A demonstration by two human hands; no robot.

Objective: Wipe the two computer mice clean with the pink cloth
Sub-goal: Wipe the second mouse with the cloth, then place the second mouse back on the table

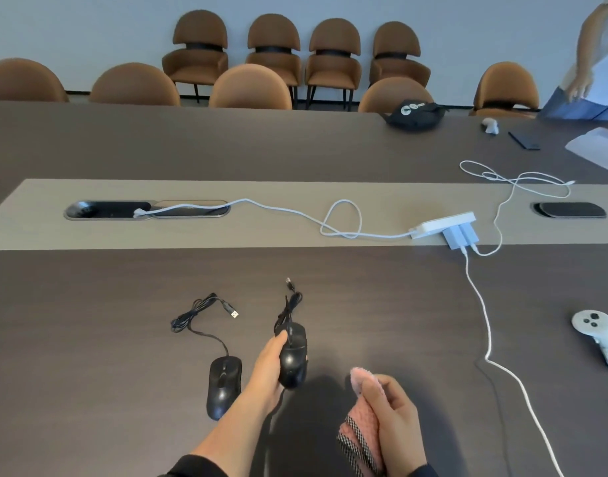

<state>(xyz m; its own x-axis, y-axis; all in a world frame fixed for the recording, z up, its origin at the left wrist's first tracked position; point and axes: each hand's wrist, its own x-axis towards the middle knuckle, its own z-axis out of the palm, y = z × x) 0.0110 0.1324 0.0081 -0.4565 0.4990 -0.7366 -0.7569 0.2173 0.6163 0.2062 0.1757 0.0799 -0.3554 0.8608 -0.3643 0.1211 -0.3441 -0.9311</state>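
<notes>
A black mouse (224, 387) lies on the dark bench (89, 339), its cord bunched up. Just right, the left hand (270, 368) has its grip wrapped around a second shiny black mouse (293, 356). The right hand (397, 425) pinches the fuzzy pink cloth (364, 421). No writing can be read.

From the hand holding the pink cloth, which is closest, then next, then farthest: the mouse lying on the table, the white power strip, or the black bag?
Counting from the right hand in the head view:
1. The mouse lying on the table, just to the left, past the left hand.
2. The white power strip, ahead and slightly right, on the lighter middle strip.
3. The black bag, far across the table near the chairs.
</notes>
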